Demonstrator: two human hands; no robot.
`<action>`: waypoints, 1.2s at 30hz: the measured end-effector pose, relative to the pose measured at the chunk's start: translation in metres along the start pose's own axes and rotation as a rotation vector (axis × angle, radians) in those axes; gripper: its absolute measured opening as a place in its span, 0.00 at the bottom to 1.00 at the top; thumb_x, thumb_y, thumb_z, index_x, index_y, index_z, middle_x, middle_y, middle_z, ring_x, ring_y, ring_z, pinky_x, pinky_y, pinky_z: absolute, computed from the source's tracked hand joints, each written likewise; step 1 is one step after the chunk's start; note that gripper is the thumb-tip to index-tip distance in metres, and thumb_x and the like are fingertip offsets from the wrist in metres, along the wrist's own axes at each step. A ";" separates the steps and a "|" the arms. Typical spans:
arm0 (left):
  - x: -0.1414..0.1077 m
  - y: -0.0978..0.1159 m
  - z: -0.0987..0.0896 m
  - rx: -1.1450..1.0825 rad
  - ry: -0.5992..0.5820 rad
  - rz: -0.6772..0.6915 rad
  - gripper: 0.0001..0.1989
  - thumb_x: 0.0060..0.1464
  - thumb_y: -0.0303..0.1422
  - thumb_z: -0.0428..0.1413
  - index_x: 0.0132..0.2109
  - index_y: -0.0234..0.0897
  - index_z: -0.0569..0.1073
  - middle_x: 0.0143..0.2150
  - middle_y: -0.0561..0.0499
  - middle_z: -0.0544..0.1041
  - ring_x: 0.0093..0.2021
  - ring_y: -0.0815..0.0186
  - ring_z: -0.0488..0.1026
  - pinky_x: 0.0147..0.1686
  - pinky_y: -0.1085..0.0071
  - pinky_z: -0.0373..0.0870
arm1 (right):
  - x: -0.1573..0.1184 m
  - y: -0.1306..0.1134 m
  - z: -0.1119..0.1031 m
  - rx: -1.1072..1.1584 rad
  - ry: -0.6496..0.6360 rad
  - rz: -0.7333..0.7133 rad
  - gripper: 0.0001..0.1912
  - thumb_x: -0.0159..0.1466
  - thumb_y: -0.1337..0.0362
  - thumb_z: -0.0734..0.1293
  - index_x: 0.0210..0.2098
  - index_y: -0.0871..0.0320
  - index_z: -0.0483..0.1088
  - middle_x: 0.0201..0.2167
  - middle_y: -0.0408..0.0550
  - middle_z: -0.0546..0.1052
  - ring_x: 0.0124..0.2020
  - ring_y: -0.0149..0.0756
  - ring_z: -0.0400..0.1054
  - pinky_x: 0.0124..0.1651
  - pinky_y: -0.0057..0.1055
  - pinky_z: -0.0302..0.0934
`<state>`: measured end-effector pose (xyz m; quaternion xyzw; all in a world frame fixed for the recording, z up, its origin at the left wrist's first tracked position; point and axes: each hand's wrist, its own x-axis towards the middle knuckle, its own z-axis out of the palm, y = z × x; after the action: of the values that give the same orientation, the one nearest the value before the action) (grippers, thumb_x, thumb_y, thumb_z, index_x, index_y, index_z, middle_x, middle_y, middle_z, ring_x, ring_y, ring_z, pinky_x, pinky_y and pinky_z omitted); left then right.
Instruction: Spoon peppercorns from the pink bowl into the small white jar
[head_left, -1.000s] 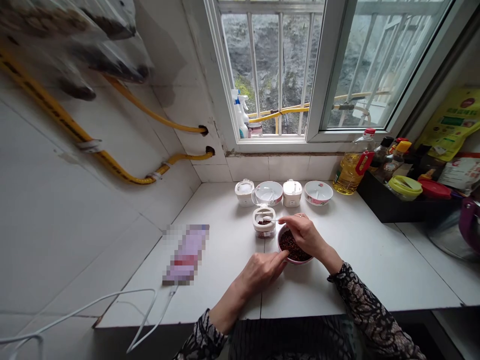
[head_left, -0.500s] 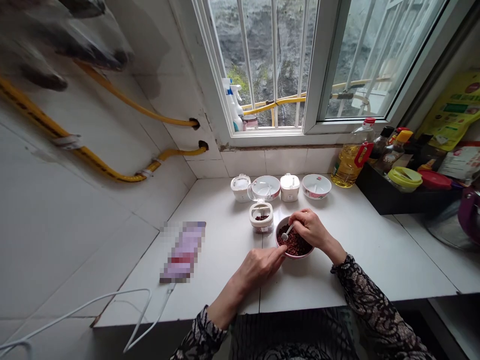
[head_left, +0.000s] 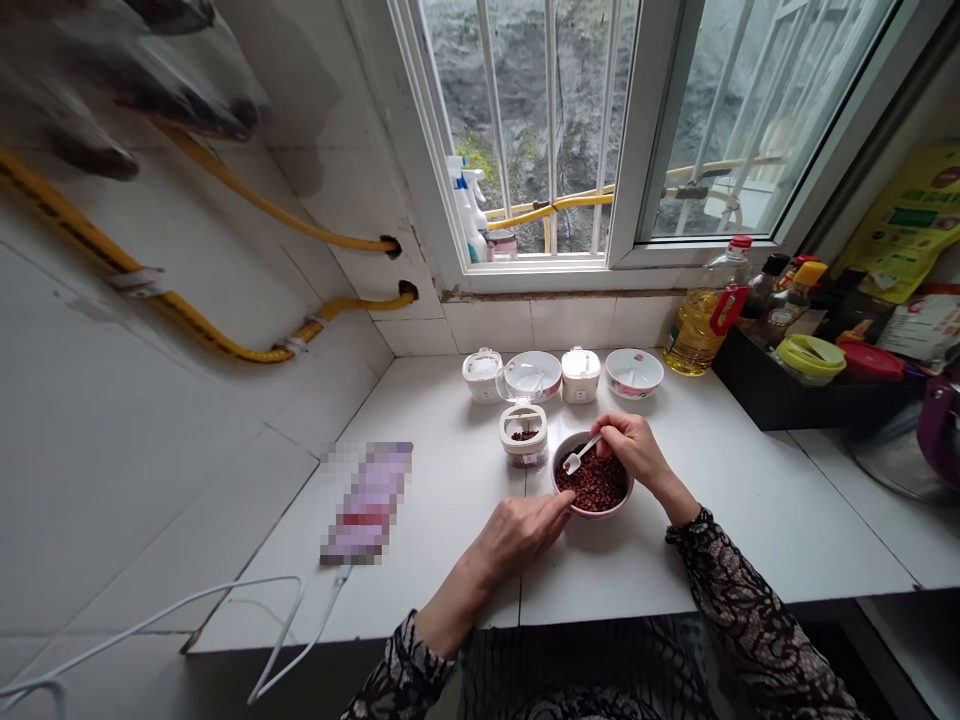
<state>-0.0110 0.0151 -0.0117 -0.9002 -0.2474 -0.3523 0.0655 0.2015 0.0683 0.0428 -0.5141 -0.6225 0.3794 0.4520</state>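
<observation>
Lying far left: blurred purple item (head_left: 367,500), white cord (head_left: 319,630) at its 7 o'clock. Left hand (head_left: 521,530) — fingers narrow together, tips at bowl's 8 o'clock rim, can't tell if gripping. Lid-up jar (head_left: 523,447), dark red bits inside, near bowl's 10 o'clock. Bowl (head_left: 596,485) on counter (head_left: 675,560), holds dark red bits. White spoon (head_left: 583,456) tilted over it — pinched by right hand (head_left: 631,447), bowl's 1 o'clock.
</observation>
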 end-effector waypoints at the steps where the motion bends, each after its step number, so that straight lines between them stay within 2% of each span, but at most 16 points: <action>1: 0.000 0.000 0.001 0.000 -0.002 -0.001 0.10 0.69 0.28 0.45 0.50 0.31 0.69 0.25 0.54 0.74 0.21 0.71 0.71 0.20 0.78 0.63 | 0.000 0.000 0.000 -0.001 0.001 0.002 0.10 0.52 0.67 0.59 0.24 0.58 0.72 0.13 0.39 0.72 0.17 0.29 0.65 0.25 0.25 0.59; 6: -0.001 0.000 0.001 0.021 -0.018 -0.009 0.10 0.69 0.28 0.45 0.51 0.32 0.68 0.25 0.54 0.74 0.21 0.71 0.72 0.20 0.78 0.64 | 0.000 0.001 0.000 0.011 0.001 0.029 0.10 0.51 0.66 0.59 0.23 0.58 0.72 0.13 0.40 0.72 0.17 0.30 0.65 0.25 0.25 0.59; 10: 0.001 0.000 -0.001 0.022 -0.015 0.004 0.10 0.69 0.28 0.44 0.50 0.31 0.68 0.25 0.54 0.74 0.21 0.71 0.71 0.19 0.78 0.63 | 0.003 0.000 0.000 0.110 0.003 0.055 0.09 0.51 0.65 0.60 0.24 0.58 0.71 0.13 0.40 0.72 0.17 0.30 0.64 0.25 0.27 0.60; 14: 0.002 0.000 -0.002 0.017 -0.016 -0.001 0.10 0.68 0.28 0.44 0.50 0.31 0.68 0.25 0.54 0.73 0.21 0.71 0.71 0.18 0.78 0.63 | 0.004 -0.006 0.005 0.209 0.024 0.005 0.08 0.55 0.63 0.61 0.27 0.58 0.71 0.17 0.42 0.74 0.20 0.32 0.67 0.29 0.29 0.64; 18: 0.001 0.000 -0.001 0.026 -0.033 -0.013 0.11 0.68 0.28 0.44 0.51 0.32 0.68 0.25 0.53 0.73 0.21 0.71 0.71 0.20 0.79 0.64 | -0.002 -0.015 0.018 0.167 0.059 -0.167 0.09 0.63 0.61 0.61 0.36 0.57 0.71 0.26 0.45 0.78 0.28 0.35 0.72 0.36 0.32 0.67; 21: 0.000 0.000 0.000 0.030 -0.031 -0.010 0.11 0.68 0.28 0.43 0.50 0.32 0.69 0.25 0.53 0.73 0.21 0.70 0.71 0.19 0.78 0.64 | -0.006 -0.018 0.028 -0.040 0.045 -0.340 0.10 0.67 0.63 0.59 0.40 0.56 0.71 0.32 0.48 0.80 0.35 0.37 0.74 0.43 0.36 0.66; 24: 0.000 0.000 0.000 0.036 -0.032 -0.008 0.12 0.68 0.28 0.42 0.49 0.31 0.69 0.23 0.53 0.72 0.20 0.70 0.70 0.18 0.78 0.62 | -0.007 -0.019 0.031 -0.285 -0.030 -0.557 0.11 0.68 0.67 0.58 0.39 0.55 0.73 0.33 0.48 0.81 0.34 0.38 0.73 0.50 0.41 0.62; 26: 0.000 0.000 0.000 0.037 -0.027 -0.008 0.12 0.68 0.28 0.43 0.49 0.31 0.69 0.23 0.53 0.72 0.19 0.70 0.70 0.17 0.77 0.62 | -0.007 -0.019 0.028 -0.336 -0.029 -0.631 0.12 0.67 0.69 0.58 0.39 0.55 0.73 0.33 0.48 0.81 0.32 0.38 0.72 0.51 0.42 0.60; 29: 0.001 0.000 0.000 0.032 -0.019 -0.004 0.11 0.68 0.28 0.43 0.50 0.31 0.69 0.24 0.53 0.73 0.20 0.69 0.71 0.19 0.77 0.63 | -0.007 -0.020 0.017 -0.288 0.083 -0.566 0.11 0.67 0.68 0.58 0.40 0.55 0.73 0.31 0.47 0.81 0.34 0.39 0.72 0.50 0.40 0.61; 32: 0.001 0.000 0.000 0.021 -0.016 -0.004 0.11 0.68 0.27 0.44 0.51 0.31 0.69 0.25 0.53 0.74 0.21 0.70 0.71 0.20 0.78 0.65 | -0.008 -0.017 0.004 -0.283 0.147 -0.450 0.10 0.64 0.68 0.59 0.34 0.55 0.73 0.25 0.45 0.78 0.34 0.40 0.71 0.46 0.38 0.62; 36: 0.001 0.000 -0.001 0.013 -0.019 -0.009 0.10 0.68 0.27 0.45 0.50 0.31 0.69 0.25 0.53 0.74 0.21 0.70 0.71 0.20 0.78 0.65 | -0.007 -0.008 0.001 -0.377 0.064 -0.389 0.11 0.59 0.70 0.60 0.27 0.55 0.72 0.23 0.45 0.78 0.33 0.40 0.70 0.45 0.37 0.62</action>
<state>-0.0109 0.0150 -0.0107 -0.9020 -0.2542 -0.3425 0.0672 0.1981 0.0601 0.0488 -0.4720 -0.7545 0.1462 0.4320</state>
